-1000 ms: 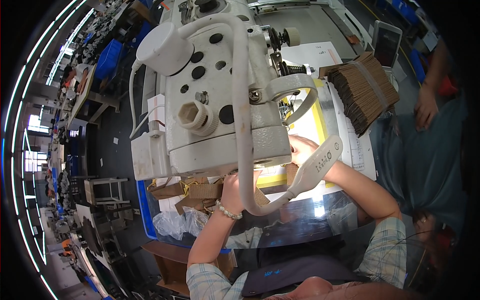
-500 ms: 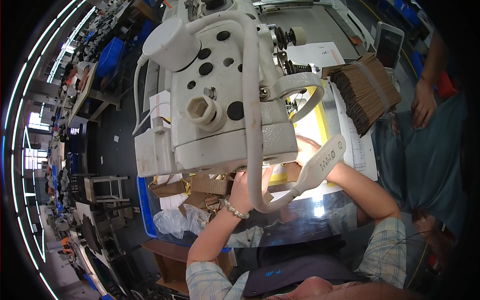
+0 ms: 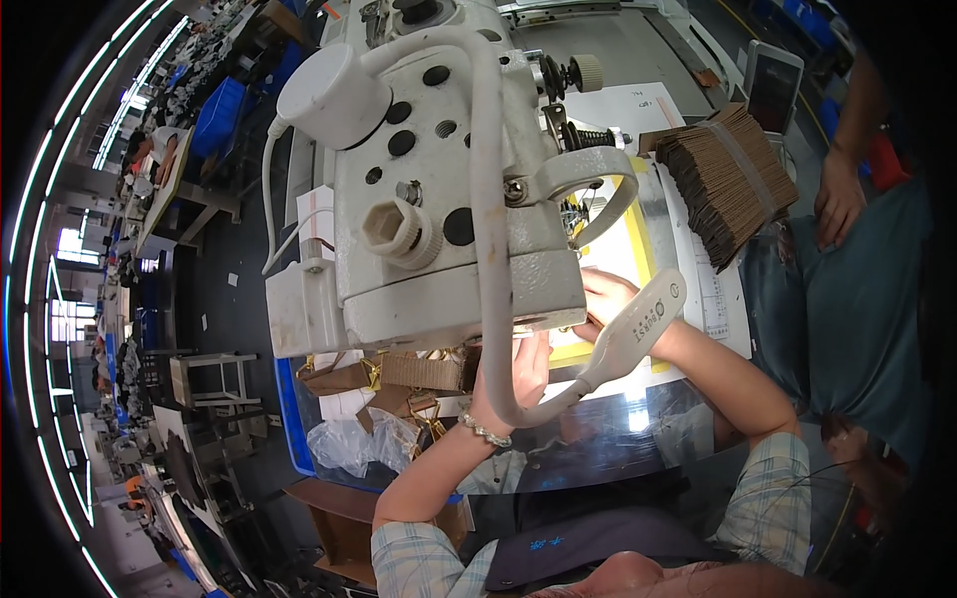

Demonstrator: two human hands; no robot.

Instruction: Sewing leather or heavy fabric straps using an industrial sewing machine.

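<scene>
At ten o'clock I saw a blue bin [image 3: 218, 116]; toward nine, long strip lights [image 3: 28, 299] glowed. A pale stand [image 3: 227, 403] stood near eight, an open cardboard box [image 3: 344, 531] at seven. Toward three, another person's teal clothing [image 3: 857, 309] showed, with a red bin [image 3: 885, 162] just beyond.

Strip bundle [image 3: 723, 184] right of sewing machine [image 3: 444, 184]; plastic bag [image 3: 349, 446] front left of machine.

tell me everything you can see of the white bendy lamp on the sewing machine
The lamp looks plastic, off-white. Its thick neck arches from a round base on the sewing machine, drops past the front, then bends up into a flat, tilted paddle head bearing dark print. It looks lit, with brightness around it. It overlaps the right wrist; contact is unclear.
</scene>
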